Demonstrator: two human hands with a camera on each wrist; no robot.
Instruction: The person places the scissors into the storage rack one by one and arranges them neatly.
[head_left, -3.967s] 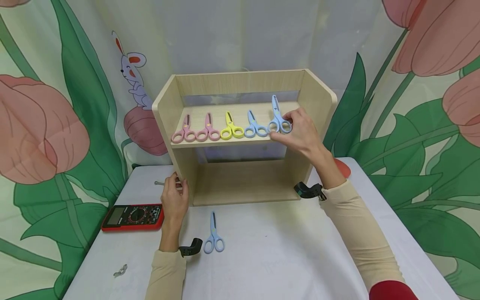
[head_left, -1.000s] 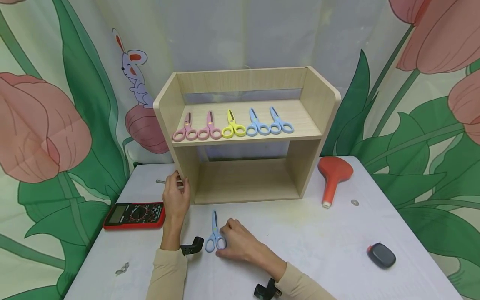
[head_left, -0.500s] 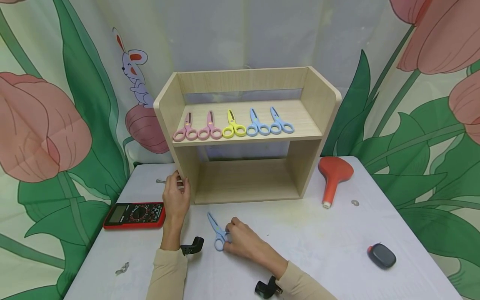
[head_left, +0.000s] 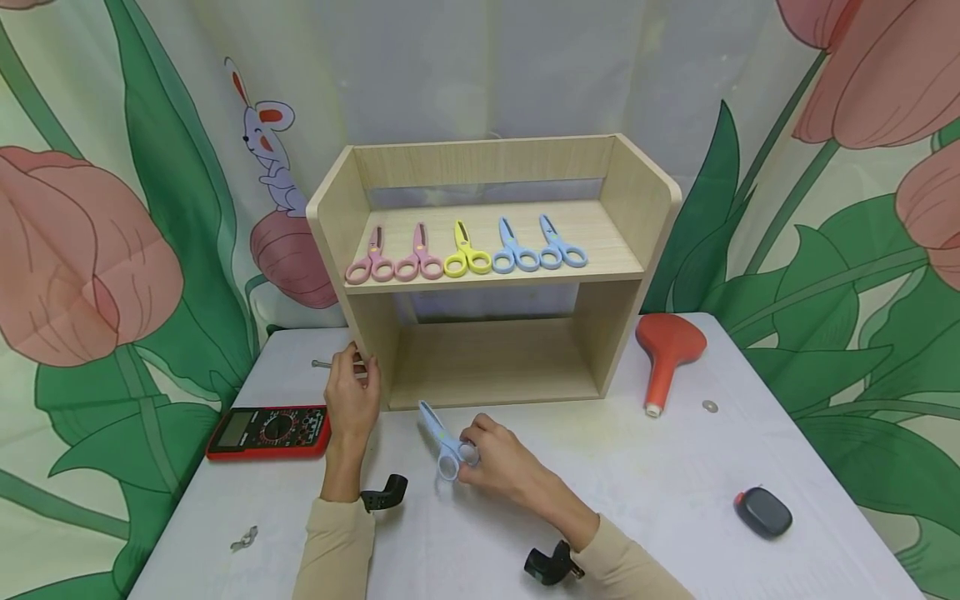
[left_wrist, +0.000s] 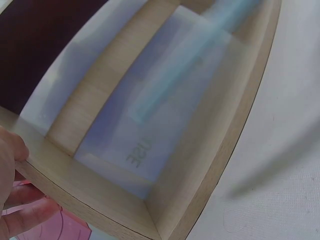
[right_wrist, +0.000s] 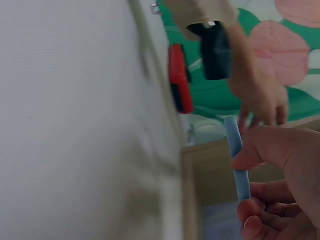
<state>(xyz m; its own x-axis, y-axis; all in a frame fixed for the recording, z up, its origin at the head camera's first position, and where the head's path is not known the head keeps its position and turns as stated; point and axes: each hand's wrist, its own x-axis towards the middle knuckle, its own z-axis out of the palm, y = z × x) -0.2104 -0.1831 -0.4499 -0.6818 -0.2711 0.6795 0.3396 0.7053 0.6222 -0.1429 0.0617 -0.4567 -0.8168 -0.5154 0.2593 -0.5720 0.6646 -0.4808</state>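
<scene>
My right hand (head_left: 498,462) pinches a pair of light blue scissors (head_left: 437,429) by a handle loop, tilted above the white table in front of the shelf. In the right wrist view the scissors (right_wrist: 237,165) show edge-on between thumb and fingers. Their blue blur crosses the left wrist view. My left hand (head_left: 351,400) holds the front edge of the left side panel of the wooden shelf (head_left: 480,279); in the left wrist view its fingers (left_wrist: 32,217) lie along the panel's outer side. On the upper board stand two pink scissors (head_left: 419,254), yellow scissors (head_left: 467,250) and two blue scissors (head_left: 561,246) in a row.
A red-and-black multimeter (head_left: 268,432) lies left of the left hand, near a bolt (head_left: 321,364). A small metal piece (head_left: 244,538) is at front left. On the right are a red-orange paddle-shaped thing (head_left: 667,358), a washer (head_left: 709,406) and a dark rounded device (head_left: 763,511).
Earlier, my right hand set blue scissors at the row's right end. It then took the pair from the table, turned it and raised it toward the shelf. My left hand stays put.
</scene>
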